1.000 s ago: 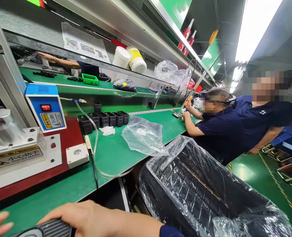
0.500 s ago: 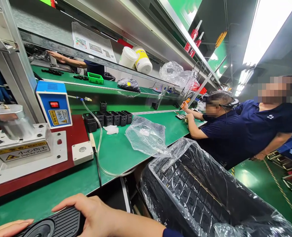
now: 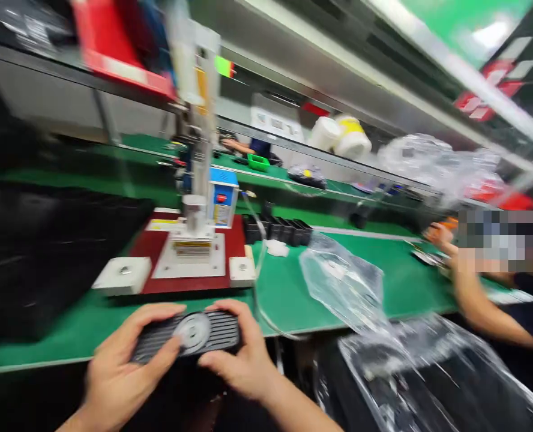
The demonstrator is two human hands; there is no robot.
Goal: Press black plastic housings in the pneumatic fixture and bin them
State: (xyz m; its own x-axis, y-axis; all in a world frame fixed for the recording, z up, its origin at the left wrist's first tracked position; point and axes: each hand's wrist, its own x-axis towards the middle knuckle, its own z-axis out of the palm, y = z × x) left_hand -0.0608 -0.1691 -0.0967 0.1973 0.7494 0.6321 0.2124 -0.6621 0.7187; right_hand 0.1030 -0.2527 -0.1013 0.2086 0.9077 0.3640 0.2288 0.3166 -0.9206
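Observation:
A black, oblong, ribbed plastic part [image 3: 219, 329] with a round disc at its centre lies level between my hands, over the front edge of the green bench. My left hand [image 3: 129, 357] grips its left end, thumb on the upper face near the disc. Around its right end, my right hand [image 3: 248, 354] closes with the thumb along the near side. Just beyond is a small press [image 3: 194, 225] on a dark red base [image 3: 149, 282], flanked by two white button boxes [image 3: 126, 271]. Motion blurs the finer detail.
A blue control box [image 3: 224, 198] stands behind the press, beside several black parts [image 3: 289, 231]. Clear plastic bag [image 3: 338, 276] and a thin hose [image 3: 260, 264] lie to the right. A film-lined bin [image 3: 356, 372] sits below. A co-worker's arm [image 3: 478, 300] is at far right.
My view has swung left, bringing the press toward the middle. Both hands, still on the ribbed part, now appear fully in view, nearer the centre. The standing person has left the view.

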